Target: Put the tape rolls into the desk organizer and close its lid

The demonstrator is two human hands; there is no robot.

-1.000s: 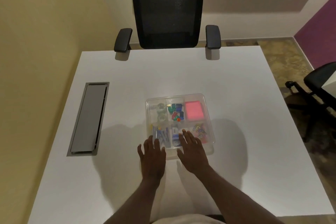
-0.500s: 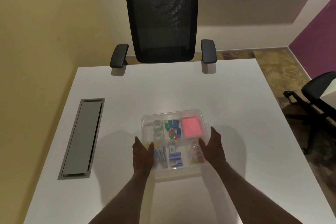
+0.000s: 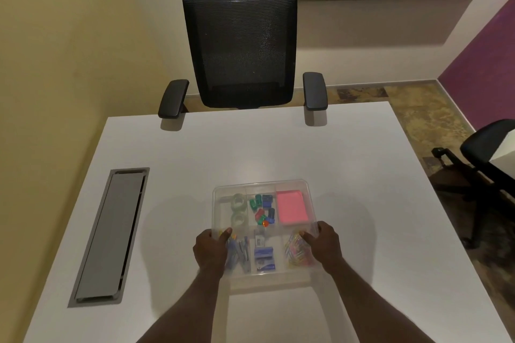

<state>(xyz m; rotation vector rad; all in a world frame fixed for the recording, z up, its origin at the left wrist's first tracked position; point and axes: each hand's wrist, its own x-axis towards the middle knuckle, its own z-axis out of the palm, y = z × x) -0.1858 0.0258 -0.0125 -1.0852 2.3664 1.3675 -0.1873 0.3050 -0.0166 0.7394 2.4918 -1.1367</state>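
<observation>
Both hands, left (image 3: 209, 250) and right (image 3: 325, 245), grasp desk organizer (image 3: 262, 184) side edges; table (image 3: 362, 203) bare around.

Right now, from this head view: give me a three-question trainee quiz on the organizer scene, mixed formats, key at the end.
1. True or false: both tape rolls lie in the desk organizer's far-left compartment.
2. Which item fills the far-right compartment? A) stapler B) pink notepad C) scissors
3. Fill in: the left hand and right hand grip the organizer's two ____ sides.

Key: 1 true; 2 B; 3 opposite.
</observation>
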